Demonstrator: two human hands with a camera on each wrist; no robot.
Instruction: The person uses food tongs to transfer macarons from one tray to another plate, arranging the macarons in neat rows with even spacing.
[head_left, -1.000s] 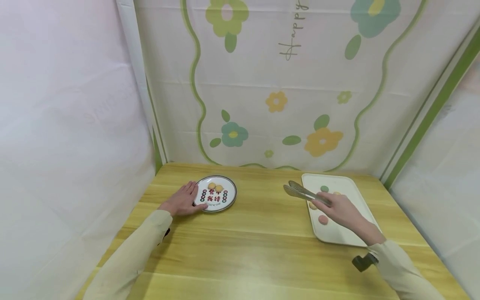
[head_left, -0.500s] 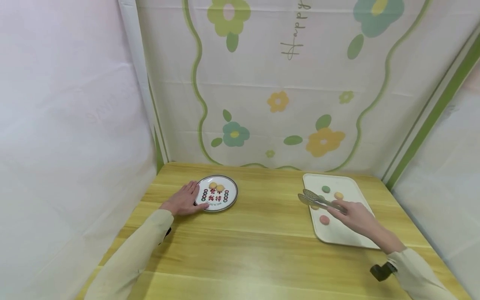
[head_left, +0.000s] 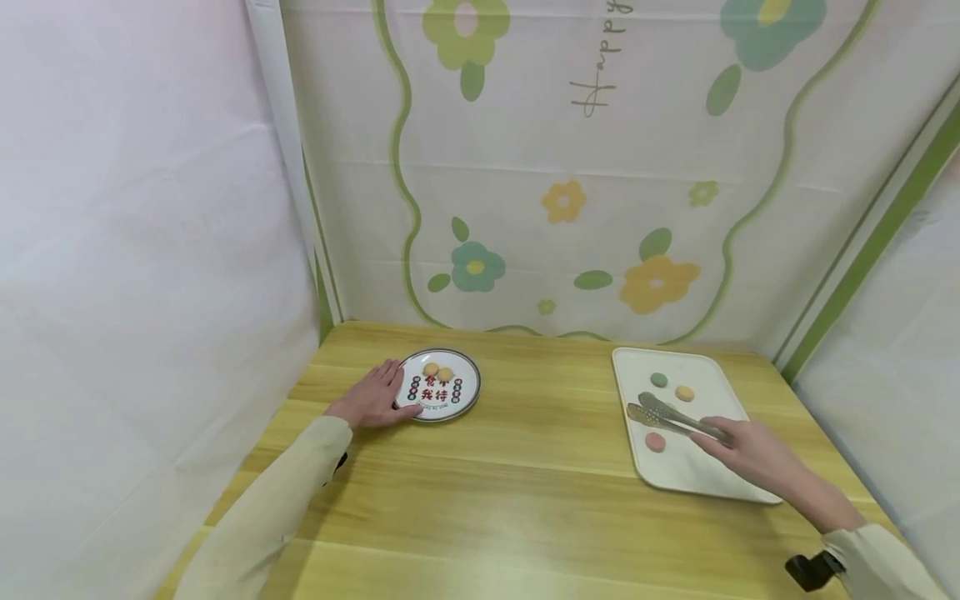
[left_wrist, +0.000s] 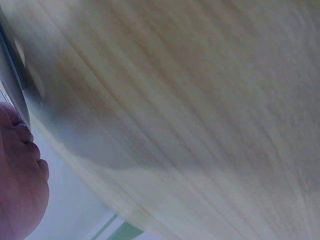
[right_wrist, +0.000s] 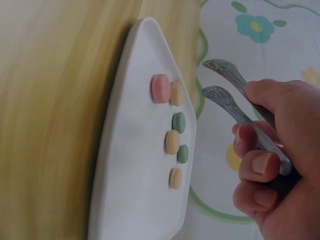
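Note:
My left hand [head_left: 369, 398] rests on the left rim of a round white plate [head_left: 465, 367] with red lettering, fingers straight and thumb spread. Two yellow macarons [head_left: 445, 375] sit side by side on the plate. In my right hand [head_left: 757, 454] I hold metal tongs [right_wrist: 232, 77] with perforated tips, which stand apart with nothing between them. The tongs are over a white tray [head_left: 712, 375]. On it lie a pink macaron [right_wrist: 161, 89], green macarons [right_wrist: 179, 122] and yellow macarons [right_wrist: 172, 142]. In the head view the tongs hide some of these.
Plate and tray stand apart on a wood-grain table [head_left: 525, 492], the plate at left and the tray at right. A white flowered cloth [head_left: 525, 150] hangs behind the table's back edge. White side sheets [head_left: 150, 250] flank the table.
My right hand has moved right and toward me with the tongs, from the tray's left edge to above the tray. My left hand has stayed on the plate. The view has shifted slightly.

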